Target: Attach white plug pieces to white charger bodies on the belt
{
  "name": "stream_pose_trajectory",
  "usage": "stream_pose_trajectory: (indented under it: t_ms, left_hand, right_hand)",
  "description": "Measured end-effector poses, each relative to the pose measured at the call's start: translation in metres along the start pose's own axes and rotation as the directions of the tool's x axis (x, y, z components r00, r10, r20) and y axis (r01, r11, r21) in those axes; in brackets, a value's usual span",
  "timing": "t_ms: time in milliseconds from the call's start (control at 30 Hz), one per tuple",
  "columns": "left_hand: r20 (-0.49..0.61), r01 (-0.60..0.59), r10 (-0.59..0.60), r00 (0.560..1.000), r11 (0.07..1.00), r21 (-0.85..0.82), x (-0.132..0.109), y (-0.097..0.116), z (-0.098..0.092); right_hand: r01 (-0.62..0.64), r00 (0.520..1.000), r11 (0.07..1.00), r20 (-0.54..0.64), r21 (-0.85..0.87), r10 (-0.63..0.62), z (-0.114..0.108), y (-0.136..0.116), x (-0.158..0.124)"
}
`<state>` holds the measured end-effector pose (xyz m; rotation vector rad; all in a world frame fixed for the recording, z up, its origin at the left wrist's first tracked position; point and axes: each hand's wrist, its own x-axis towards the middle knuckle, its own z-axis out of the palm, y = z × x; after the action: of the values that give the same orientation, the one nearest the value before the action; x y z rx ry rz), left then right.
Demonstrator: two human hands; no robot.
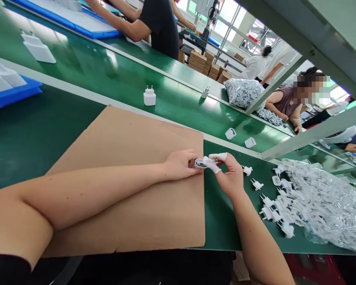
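Note:
A white charger housing (199,163) is pinched in my left hand (180,164), its open end turned right with a green circuit board showing inside. White finger cots cover the thumb and fingertip of my right hand (230,174), which is closed in a pinch right at that open end. Between those fingertips is a small piece, mostly hidden, that I cannot make out. Both hands are over the right edge of a brown cardboard sheet (130,206). Just right of my right hand lie loose white plug caps with pins (257,184).
A clear plastic bag of white plug parts (329,202) spills at the right. Chargers (150,97) and open housings (230,133) stand on the green conveyor (118,79) beyond a pale rail. Blue trays (14,93) are at the left. A slanted metal post (314,130) rises right; co-workers sit opposite.

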<state>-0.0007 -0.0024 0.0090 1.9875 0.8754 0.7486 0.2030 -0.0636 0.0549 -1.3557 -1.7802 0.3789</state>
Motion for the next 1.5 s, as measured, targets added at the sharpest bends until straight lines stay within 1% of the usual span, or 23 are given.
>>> stream_pose_trajectory:
  t_ms: [67, 133, 233, 433, 600, 800, 933, 1033, 1100, 1167, 1267, 1300, 1367, 1433, 1500]
  left_hand:
    - [0.010, 0.000, 0.000, 1.000, 1.000, -0.015, 0.001, -0.001, 0.000]
    - [0.009, 0.002, -0.002, 1.000, 1.000, -0.019, 0.001, -0.001, 0.000]
    - [0.006, 0.002, -0.001, 1.000, 1.000, -0.021, 0.001, -0.001, -0.001]
    - [0.012, 0.005, -0.005, 1.000, 1.000, -0.005, 0.002, 0.000, -0.001]
    - [0.025, 0.013, -0.013, 1.000, 1.000, -0.007, 0.001, 0.000, -0.001]
    - [0.021, 0.025, -0.024, 0.999, 1.000, -0.016, 0.002, -0.001, -0.001]
    - [0.009, 0.049, -0.049, 0.999, 0.999, -0.008, 0.002, 0.000, -0.001]
    - [0.009, 0.069, -0.069, 0.998, 0.998, -0.012, 0.002, 0.001, -0.001]
    - [0.008, 0.081, -0.081, 0.997, 0.997, -0.017, 0.002, 0.001, -0.001]
    - [0.013, 0.090, -0.090, 0.996, 0.996, -0.024, 0.003, 0.001, -0.001]
    - [0.040, 0.097, -0.095, 0.995, 0.995, -0.039, 0.005, -0.001, -0.001]
    - [0.049, 0.098, -0.096, 0.994, 0.994, -0.042, 0.006, -0.002, -0.002]
    - [0.055, 0.098, -0.096, 0.994, 0.995, -0.034, 0.006, -0.004, -0.001]
    - [0.035, 0.092, -0.091, 0.995, 0.996, -0.014, 0.006, -0.005, 0.000]
    - [0.008, 0.078, -0.078, 0.997, 0.997, 0.003, 0.005, -0.006, 0.003]
  right_hand:
    - [0.101, 0.994, 0.990, 0.051, -0.094, -0.097, 0.004, 0.000, 0.001]
    - [0.148, 0.986, 0.978, 0.103, -0.149, -0.133, 0.007, 0.002, 0.002]
    - [0.171, 0.979, 0.967, 0.145, -0.191, -0.144, 0.010, 0.005, 0.002]
    - [0.245, 0.967, 0.942, 0.121, -0.228, -0.222, 0.012, 0.005, 0.002]
    - [0.259, 0.960, 0.929, 0.178, -0.265, -0.217, 0.011, 0.004, 0.004]
    - [0.311, 0.941, 0.895, 0.234, -0.319, -0.243, 0.010, 0.003, 0.010]
    - [0.290, 0.944, 0.881, 0.261, -0.373, -0.200, 0.011, 0.001, 0.014]
    - [0.265, 0.948, 0.887, 0.270, -0.379, -0.168, 0.011, 0.000, 0.016]
    - [0.273, 0.948, 0.886, 0.262, -0.375, -0.182, 0.010, 0.001, 0.017]
    - [0.310, 0.938, 0.880, 0.267, -0.361, -0.221, 0.010, 0.003, 0.020]
    - [0.341, 0.926, 0.874, 0.284, -0.346, -0.249, 0.011, 0.005, 0.021]
    - [0.326, 0.933, 0.876, 0.272, -0.356, -0.236, 0.012, 0.005, 0.021]
    - [0.262, 0.959, 0.881, 0.211, -0.393, -0.191, 0.016, 0.004, 0.016]
    - [0.197, 0.979, 0.884, 0.139, -0.424, -0.151, 0.022, 0.002, 0.010]
    - [0.166, 0.986, 0.889, 0.100, -0.428, -0.136, 0.028, 0.003, 0.005]
